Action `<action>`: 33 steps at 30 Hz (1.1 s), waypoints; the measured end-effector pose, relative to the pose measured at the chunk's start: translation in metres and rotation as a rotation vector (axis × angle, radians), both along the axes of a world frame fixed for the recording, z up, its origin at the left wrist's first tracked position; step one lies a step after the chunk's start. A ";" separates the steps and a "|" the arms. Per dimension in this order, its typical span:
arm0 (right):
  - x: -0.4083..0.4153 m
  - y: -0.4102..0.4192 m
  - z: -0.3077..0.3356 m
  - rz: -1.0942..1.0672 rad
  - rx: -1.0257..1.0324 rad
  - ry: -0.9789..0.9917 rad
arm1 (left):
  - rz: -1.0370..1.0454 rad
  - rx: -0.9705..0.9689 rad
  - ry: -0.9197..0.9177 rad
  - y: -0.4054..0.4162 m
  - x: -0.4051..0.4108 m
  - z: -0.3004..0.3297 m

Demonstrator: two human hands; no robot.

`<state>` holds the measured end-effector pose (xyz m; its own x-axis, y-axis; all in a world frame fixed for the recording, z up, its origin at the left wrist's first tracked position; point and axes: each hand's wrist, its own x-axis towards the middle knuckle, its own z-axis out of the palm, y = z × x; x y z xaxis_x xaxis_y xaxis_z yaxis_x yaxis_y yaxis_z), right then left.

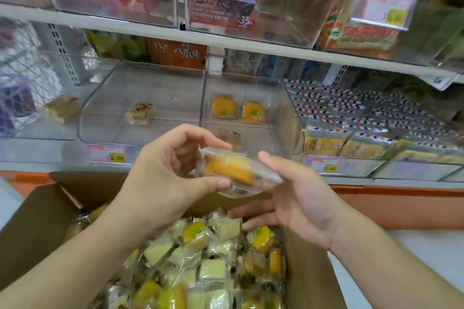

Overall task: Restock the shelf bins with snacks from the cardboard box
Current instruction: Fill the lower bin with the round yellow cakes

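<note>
My left hand (165,173) pinches a clear-wrapped orange cake (231,170) between thumb and fingers, above the open cardboard box (32,228). My right hand (296,198) is held open beside the cake, palm facing left, fingers straight; its thumb tip is close to the wrapper. The box is full of several wrapped snacks (206,258), round orange cakes and pale square ones. Straight ahead is a clear shelf bin (288,118) holding two orange cakes (237,109). The clear bin (100,105) to its left holds one pale square snack (138,112).
A bin at the right (376,133) is filled with striped-edge snack packs. Price tags (106,153) hang on the shelf front. The upper shelf (150,30) carries more clear bins with packets. An orange base (401,206) runs below the shelf.
</note>
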<state>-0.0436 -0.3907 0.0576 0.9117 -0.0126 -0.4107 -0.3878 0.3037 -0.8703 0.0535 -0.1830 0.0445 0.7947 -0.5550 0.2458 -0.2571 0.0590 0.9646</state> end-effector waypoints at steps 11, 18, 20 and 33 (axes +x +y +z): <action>-0.002 -0.015 -0.001 -0.130 -0.879 -0.577 | -0.031 0.087 0.125 -0.011 0.007 -0.008; -0.002 -0.017 -0.003 -0.057 -0.856 -0.608 | -0.061 0.102 0.222 -0.013 0.010 -0.004; -0.002 -0.018 -0.005 0.003 -0.959 -0.610 | -0.080 0.184 0.137 -0.012 0.012 -0.006; 0.049 -0.146 -0.029 -0.009 -1.686 -0.225 | 0.200 0.494 -0.319 -0.143 0.111 0.009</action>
<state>0.0057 -0.5366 0.0288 0.9432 -0.2723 0.1901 -0.2248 -0.9448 -0.2384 0.1642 -0.3257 0.0534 0.8249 -0.5115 0.2406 -0.4971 -0.4539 0.7395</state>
